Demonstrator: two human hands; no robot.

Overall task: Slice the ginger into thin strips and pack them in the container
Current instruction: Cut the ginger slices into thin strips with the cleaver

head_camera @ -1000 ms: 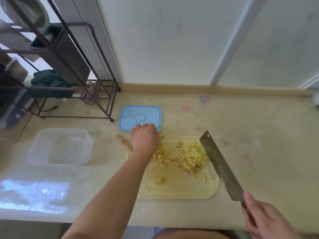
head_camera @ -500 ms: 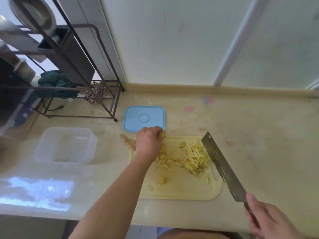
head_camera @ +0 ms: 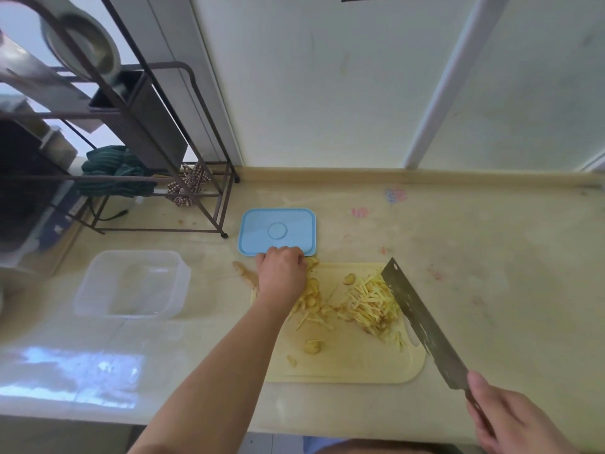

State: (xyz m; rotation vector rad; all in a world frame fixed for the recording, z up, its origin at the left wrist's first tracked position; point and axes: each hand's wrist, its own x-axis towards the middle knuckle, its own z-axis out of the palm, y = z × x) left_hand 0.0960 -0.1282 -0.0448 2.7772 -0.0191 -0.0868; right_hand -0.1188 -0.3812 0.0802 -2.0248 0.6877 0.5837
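Observation:
A pale yellow cutting board (head_camera: 347,362) lies on the counter. On it sit a heap of thin ginger strips (head_camera: 373,303) and several ginger slices (head_camera: 312,347). My left hand (head_camera: 283,273) is at the board's far left corner, fingers curled down over a ginger piece (head_camera: 311,262) that shows beside the knuckles. My right hand (head_camera: 514,424) grips the handle of a cleaver (head_camera: 422,322), whose blade is raised at a slant over the board's right edge, next to the strips. The clear plastic container (head_camera: 131,283) stands empty to the left. Its blue lid (head_camera: 278,231) lies just behind the board.
A dark metal rack (head_camera: 157,142) with a green cloth (head_camera: 114,172) stands at the back left. A ginger scrap (head_camera: 245,273) lies on the counter left of the board. The wall runs along the back, and the counter's front edge is near me.
My left hand's fingers, which touched the lid's near edge, have drawn back and curled over ginger at the board's corner. The cleaver has stayed raised in my right hand.

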